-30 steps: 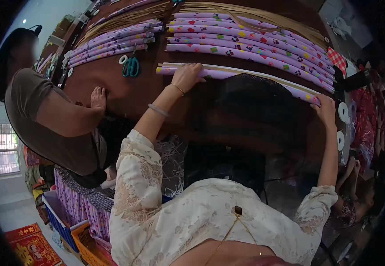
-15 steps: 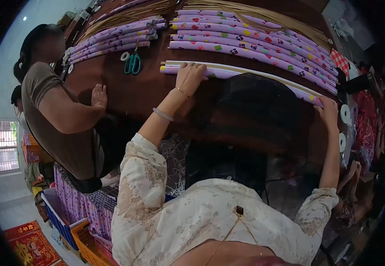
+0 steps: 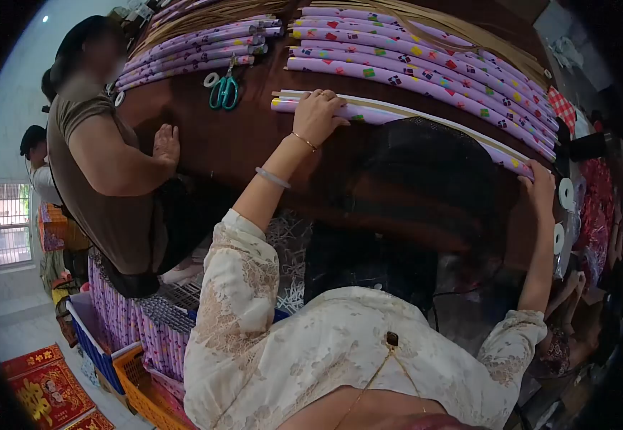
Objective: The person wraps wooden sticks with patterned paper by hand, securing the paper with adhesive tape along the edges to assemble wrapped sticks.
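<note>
A purple patterned wrapping-paper roll (image 3: 370, 115) lies across the near part of the brown table, with a thin tan strip (image 3: 397, 107) and a white edge along its far side. My left hand (image 3: 317, 116) is closed over the roll near its left end, fingers curled across the top. At the right end, my right hand (image 3: 540, 189) grips the roll with its fingers bent round it. A dark mesh-like shape (image 3: 426, 154) covers part of the roll's middle and the table in front of it.
Several similar rolls (image 3: 397, 79) lie beyond, with tan strips on top. Teal scissors (image 3: 224, 93) and a white tape ring (image 3: 211, 79) lie left; tape rolls (image 3: 566, 193) sit right. A co-worker (image 3: 111, 158) stands left, one hand on the table (image 3: 211, 143). Orange basket (image 3: 128, 373) below.
The whole view has shifted slightly, so the table appears a little further right. Both my hands stay on the same roll. The co-worker leans a little nearer the table.
</note>
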A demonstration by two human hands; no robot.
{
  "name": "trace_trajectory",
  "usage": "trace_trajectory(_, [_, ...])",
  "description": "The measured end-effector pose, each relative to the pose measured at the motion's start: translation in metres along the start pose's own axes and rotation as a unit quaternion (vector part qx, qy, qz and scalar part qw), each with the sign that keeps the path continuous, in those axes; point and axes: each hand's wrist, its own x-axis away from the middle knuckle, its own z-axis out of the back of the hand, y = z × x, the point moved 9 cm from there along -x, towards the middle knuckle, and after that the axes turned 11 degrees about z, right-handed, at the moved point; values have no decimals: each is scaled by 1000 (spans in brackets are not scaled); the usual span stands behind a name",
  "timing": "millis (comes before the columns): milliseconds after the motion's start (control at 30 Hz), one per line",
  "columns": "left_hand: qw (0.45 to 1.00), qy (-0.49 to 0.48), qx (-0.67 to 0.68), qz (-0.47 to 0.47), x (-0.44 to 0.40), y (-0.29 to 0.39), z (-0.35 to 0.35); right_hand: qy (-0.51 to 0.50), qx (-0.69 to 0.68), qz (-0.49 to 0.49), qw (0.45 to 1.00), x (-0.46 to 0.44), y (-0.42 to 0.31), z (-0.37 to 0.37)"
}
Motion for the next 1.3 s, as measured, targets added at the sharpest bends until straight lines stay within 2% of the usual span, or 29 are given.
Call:
trace_trajectory(67, [1000, 17, 9, 8, -1, -1, 2, 14, 16, 7, 1000, 1, 3, -1])
trace_trajectory(133, [999, -18, 32, 39, -3, -6, -2, 3, -3, -12, 1000, 1, 1, -1])
trace_trajectory(400, [999, -17, 4, 28, 0, 0, -3, 10, -74, -48, 996, 4, 5, -7])
trace_trajectory(433, [996, -76, -6, 54, 1, 0, -6, 8, -80, -38, 996, 3, 1, -5])
trace_trajectory(500, [998, 25, 47, 36, 3, 10, 13, 14, -83, -33, 996, 2, -1, -5])
trace_trajectory(567, [986, 89, 136, 18, -1, 39, 63, 37, -69, -20, 997, 5, 2, -6])
trace_trajectory(600, [973, 110, 203, 20, -3, 56, 94, 13, -87, -38, 995, 3, -2, -3])
trace_trajectory(633, [954, 121, 273, 29, 1, 83, 142, 30, -80, -35, 996, 4, -2, -1])
trace_trajectory(667, [938, 146, 316, -11, 13, 106, 185, 44, -68, -35, 996, 8, 1, -4])
trace_trajectory(700, [901, 160, 401, -45, 30, 122, 217, 32, -77, -54, 995, 8, 1, -5])
trace_trajectory(733, [816, 227, 502, -173, 47, 143, 250, 21, -83, -74, 993, 8, 3, -5])
trace_trajectory(767, [740, 251, 589, -206, 70, 154, 273, 40, -76, -66, 994, 9, 4, -6])
trace_trajectory(833, [697, 247, 637, -218, 59, 168, 256, 68, -70, -39, 994, 10, 6, -6])
trace_trajectory(933, [636, 259, 690, -228, 112, 140, 252, 39, -56, -54, 996, 8, 3, -7])
trace_trajectory(967, [615, 265, 706, -228, 38, -7, 239, 57, -54, -46, 996, 10, 2, -7])
trace_trajectory(1067, [563, 284, 744, -221, 90, -112, 201, 39, -57, -56, 996, 8, 1, -2])
trace_trajectory(1133, [547, 302, 751, -214, 128, -183, 181, 48, -54, -59, 996, 9, -6, 2])
trace_trajectory(1200, [548, 323, 742, -213, 148, -199, 181, 42, -61, -63, 995, 9, -5, 3])
trace_trajectory(1300, [565, 349, 715, -216, 167, -144, 210, 43, -56, -57, 996, 9, -4, 0])
